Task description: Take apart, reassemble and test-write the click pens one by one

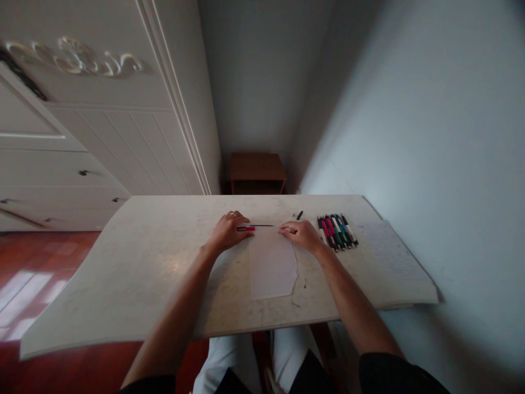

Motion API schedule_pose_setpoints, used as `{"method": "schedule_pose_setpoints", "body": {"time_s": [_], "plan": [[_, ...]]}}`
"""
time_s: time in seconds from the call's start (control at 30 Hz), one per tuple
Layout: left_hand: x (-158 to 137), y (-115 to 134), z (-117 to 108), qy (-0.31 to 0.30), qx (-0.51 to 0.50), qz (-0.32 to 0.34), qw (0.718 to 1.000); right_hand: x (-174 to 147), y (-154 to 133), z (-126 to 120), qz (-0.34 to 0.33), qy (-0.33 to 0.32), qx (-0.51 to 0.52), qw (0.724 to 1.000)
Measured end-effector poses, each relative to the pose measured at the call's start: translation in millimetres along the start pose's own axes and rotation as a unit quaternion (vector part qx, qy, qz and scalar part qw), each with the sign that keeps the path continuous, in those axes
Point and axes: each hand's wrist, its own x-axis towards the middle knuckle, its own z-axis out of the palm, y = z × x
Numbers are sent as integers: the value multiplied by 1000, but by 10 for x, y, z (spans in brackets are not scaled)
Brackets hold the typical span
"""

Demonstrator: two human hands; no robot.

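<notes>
My left hand (228,231) is closed around a pink pen barrel (248,229) above the far edge of a white sheet of paper (273,267). A thin dark ink refill (262,225) runs rightward from beside the barrel; whether it sits inside it I cannot tell. Opposite it, my right hand (304,235) has its thumb and fingers pinched together just over the paper's upper right corner. What they hold is too small to make out. Beyond that hand lies a short black pen part (299,215). To its right, several pens (337,232) with coloured grips lie side by side.
The pale worn tabletop (164,262) carries everything. A handwritten sheet (391,251) lies at its right side, near the wall. Small scraps (296,304) rest by the paper's torn right edge. A white cabinet (123,131) stands left, a brown wooden stand (257,167) behind the table.
</notes>
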Motion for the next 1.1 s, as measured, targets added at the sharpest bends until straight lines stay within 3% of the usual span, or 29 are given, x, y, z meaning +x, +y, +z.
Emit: {"method": "schedule_pose_setpoints", "body": {"time_s": [0.43,0.67,0.8,0.9,1.1], "plan": [[12,55,93,4,-9,9,1000,1,-101,62,27,-33,-23,999],[-6,241,72,83,21,40,996,41,-179,144,27,17,-25,999],[-3,546,193,21,29,91,995,44,-145,170,33,47,-8,998],[52,717,287,-29,51,93,994,44,-127,179,39,42,-2,998],[168,814,351,-77,70,70,992,46,-161,175,39,38,3,999]]}}
